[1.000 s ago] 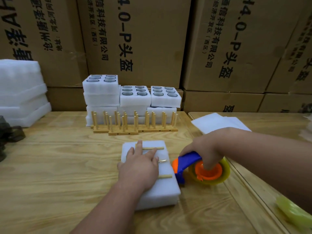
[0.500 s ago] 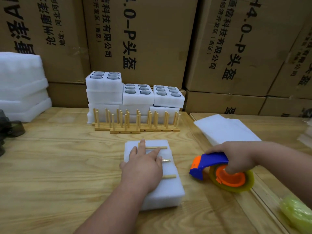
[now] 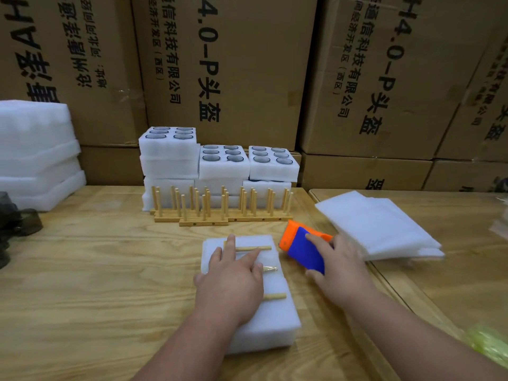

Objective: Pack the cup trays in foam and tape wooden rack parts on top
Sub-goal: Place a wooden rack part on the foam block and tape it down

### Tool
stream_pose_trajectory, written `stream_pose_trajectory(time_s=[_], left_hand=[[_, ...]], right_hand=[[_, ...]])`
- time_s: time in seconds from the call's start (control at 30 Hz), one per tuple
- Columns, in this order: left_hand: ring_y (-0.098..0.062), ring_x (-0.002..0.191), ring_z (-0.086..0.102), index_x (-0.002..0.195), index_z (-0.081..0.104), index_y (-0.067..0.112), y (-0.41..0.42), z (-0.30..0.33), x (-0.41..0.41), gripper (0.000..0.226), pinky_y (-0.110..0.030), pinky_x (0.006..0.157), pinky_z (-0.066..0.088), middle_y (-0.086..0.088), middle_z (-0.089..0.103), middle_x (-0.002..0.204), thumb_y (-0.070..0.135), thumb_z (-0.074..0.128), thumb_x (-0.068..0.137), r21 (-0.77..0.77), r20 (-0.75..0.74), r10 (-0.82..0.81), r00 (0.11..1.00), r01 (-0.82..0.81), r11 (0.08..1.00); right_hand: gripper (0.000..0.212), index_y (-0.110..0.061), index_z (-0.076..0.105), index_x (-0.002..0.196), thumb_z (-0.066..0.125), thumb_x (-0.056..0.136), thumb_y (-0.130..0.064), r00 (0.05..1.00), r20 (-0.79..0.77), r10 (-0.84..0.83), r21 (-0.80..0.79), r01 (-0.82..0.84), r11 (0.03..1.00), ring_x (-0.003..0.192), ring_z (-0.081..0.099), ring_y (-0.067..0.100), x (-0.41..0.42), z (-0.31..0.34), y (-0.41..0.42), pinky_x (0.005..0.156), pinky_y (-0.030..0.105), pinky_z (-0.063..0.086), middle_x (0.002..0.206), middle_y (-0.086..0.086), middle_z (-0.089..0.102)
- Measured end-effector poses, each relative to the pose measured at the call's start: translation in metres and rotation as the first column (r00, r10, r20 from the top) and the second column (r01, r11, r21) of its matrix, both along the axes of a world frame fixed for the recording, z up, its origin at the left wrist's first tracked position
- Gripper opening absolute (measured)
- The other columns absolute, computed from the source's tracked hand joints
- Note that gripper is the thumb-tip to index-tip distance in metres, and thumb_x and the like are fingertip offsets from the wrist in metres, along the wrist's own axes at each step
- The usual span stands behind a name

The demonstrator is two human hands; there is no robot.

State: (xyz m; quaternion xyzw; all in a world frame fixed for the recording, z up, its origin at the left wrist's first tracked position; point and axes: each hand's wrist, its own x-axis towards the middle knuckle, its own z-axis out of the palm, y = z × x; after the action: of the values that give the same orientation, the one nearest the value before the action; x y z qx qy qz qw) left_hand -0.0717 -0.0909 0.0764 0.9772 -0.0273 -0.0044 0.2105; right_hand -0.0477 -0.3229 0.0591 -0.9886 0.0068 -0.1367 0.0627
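Now, my left hand (image 3: 229,281): flat, palm down, fingers straight and spread, pressing on the wooden dowels on top of the foam block (image 3: 264,320).
Right hand (image 3: 339,266): fingers and thumb wrapped round the blue-and-orange tape dispenser (image 3: 303,247), index finger lying along its blue body; the roll itself is hidden under my palm.
Tape dispenser: just beside the foam block's far right corner, orange nose pointing away and left; whether it touches the foam I cannot tell.
Foam block: white, closed, lying on the wooden table (image 3: 90,284) straight in front of me.
Wooden dowels (image 3: 254,248): three ends show right of my left hand, lying crosswise on the foam, one far, one middle, one near; the middle end has something clear and shiny on it.
Cup trays (image 3: 224,160): white foam stacks with round glass rims showing, at the table's back edge.
Wooden peg racks (image 3: 220,209): upright in a row, just in front of the cup trays.
Foam sheets (image 3: 379,224): flat pile to my right, on the neighbouring table.
Foam slabs (image 3: 35,155): tall stack at far left.
Cardboard cartons (image 3: 247,64): printed wall behind everything.
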Motion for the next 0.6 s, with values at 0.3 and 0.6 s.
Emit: stream_pose_trajectory(time_s=[0.3,0.6], left_hand=[[-0.017,0.156,-0.001,0.15,0.023,0.058,0.0,-0.001,0.003,0.047,-0.059,0.113,0.024,0.015,-0.015,0.168,0.056,0.021,0.103,-0.006,0.011,-0.002,1.0,0.002,1.0],[-0.022,0.157,-0.004,0.159,0.012,0.044,0.01,0.002,0.001,0.065,-0.05,0.124,0.018,0.004,-0.012,0.17,0.054,0.039,0.101,-0.296,0.022,0.1,0.995,-0.089,0.951]], right_hand=[[0.028,-0.034,0.069,0.108,0.058,0.096,-0.01,0.946,0.323,0.003,0.84,-0.289,0.46,0.095,0.064,0.002,-0.011,-0.018,0.058,0.083,0.016,0.05,0.099,-0.018,0.069],[0.032,-0.034,0.076,0.111,0.053,0.103,-0.013,0.98,0.059,0.188,0.978,-0.095,0.185,0.1,0.073,0.011,-0.026,-0.029,0.075,0.08,0.029,0.059,0.108,-0.007,0.077]])
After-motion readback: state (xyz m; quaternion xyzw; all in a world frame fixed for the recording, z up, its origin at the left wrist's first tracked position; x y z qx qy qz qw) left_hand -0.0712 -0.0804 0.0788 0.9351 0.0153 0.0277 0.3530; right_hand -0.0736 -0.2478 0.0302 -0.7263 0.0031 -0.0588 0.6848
